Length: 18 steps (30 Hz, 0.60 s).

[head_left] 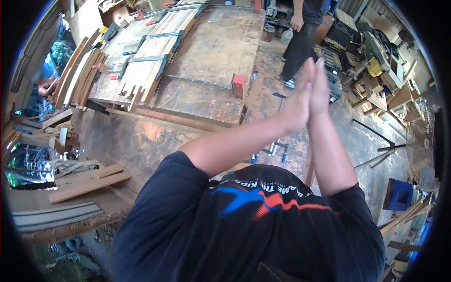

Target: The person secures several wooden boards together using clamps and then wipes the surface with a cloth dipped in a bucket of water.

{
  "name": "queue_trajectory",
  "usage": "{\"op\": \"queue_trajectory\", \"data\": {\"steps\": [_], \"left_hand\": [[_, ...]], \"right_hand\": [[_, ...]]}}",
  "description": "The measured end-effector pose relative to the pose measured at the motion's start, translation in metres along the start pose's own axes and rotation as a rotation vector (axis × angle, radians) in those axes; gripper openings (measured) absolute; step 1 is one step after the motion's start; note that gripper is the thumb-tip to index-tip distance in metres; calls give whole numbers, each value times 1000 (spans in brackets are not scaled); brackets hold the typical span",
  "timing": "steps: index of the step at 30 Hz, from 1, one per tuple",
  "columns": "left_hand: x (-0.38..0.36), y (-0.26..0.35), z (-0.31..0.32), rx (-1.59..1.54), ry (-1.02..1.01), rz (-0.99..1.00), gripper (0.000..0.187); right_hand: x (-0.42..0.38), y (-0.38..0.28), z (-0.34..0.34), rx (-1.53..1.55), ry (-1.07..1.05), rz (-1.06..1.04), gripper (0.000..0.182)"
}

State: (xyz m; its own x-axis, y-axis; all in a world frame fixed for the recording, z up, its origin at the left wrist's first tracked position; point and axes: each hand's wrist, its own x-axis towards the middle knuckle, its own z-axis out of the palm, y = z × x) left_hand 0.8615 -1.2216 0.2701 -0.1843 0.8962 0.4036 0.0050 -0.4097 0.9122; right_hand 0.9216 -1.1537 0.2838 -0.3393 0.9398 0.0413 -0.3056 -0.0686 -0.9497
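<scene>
My left hand (297,105) and my right hand (320,94) are pressed palm to palm in front of my chest. The fingers of both are stretched out straight and point away from me, and I see nothing held between them. Beyond them, to the left, stands a large worn workbench (211,51). Along its far left side lie light wooden strips (152,51), pressed together by several bar clamps (145,59). A red clamp end (238,86) stands up at the bench's near right corner.
Another person in dark trousers (300,47) stands ahead, one hand (297,22) hanging down. A second person (44,87) is at the far left. More clamps (277,149) lie on the floor under my forearms. Loose boards (91,183) lie left; a black-legged stand (387,148) is right.
</scene>
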Motion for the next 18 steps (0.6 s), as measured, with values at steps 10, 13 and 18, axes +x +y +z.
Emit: {"op": "queue_trajectory", "data": {"steps": [10, 13, 18], "left_hand": [[13, -34, -65, -26, -91, -131, 66], [-9, -51, -63, 282, -155, 76, 61], [-14, -62, -131, 406, -452, -6, 51]], "right_hand": [[-47, 25, 63, 110, -174, -15, 96], [-7, 11, 51, 187, 22, 160, 104], [-16, 33, 21, 570, -107, 431, 87]]}}
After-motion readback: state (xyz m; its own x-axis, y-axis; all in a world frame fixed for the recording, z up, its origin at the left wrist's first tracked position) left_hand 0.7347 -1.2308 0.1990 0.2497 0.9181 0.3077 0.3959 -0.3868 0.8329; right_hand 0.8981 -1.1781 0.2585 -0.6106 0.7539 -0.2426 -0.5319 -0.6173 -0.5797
